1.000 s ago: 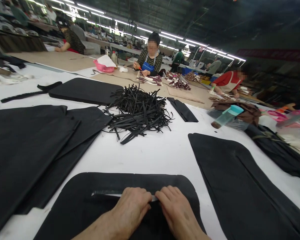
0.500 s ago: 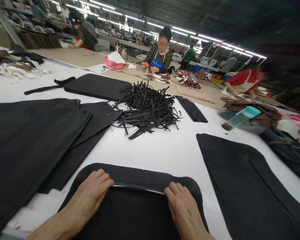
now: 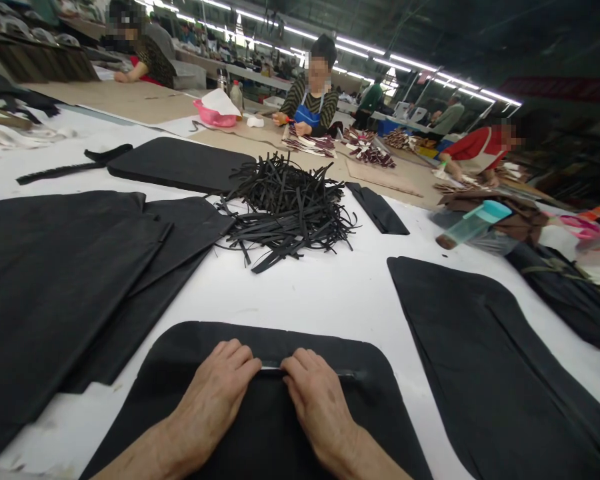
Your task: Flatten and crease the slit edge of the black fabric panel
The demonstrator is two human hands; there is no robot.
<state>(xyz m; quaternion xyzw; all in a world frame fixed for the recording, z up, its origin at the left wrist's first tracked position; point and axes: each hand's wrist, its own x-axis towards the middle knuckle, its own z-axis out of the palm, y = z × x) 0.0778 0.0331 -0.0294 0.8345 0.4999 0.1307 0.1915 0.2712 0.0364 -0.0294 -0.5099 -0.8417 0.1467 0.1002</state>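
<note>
Panel point(image 3: 263, 427): black, smooth, far corners rounded
Slit point(image 3: 271, 369): narrow, running nine to three o'clock, white showing through
Pose: flat on tabletop point(image 3: 325, 293)
Place: six o'clock in view

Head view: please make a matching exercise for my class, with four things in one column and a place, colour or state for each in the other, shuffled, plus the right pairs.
Things
1. Left hand
2. Bottle
3. Black strips
4. Pink basin

Descriptions
A. In a loose, tangled heap
B. Touching the near black panel
C. With something white in it
D. See-through, with a turquoise lid

Right pairs: 1-B, 2-D, 3-A, 4-C
</note>
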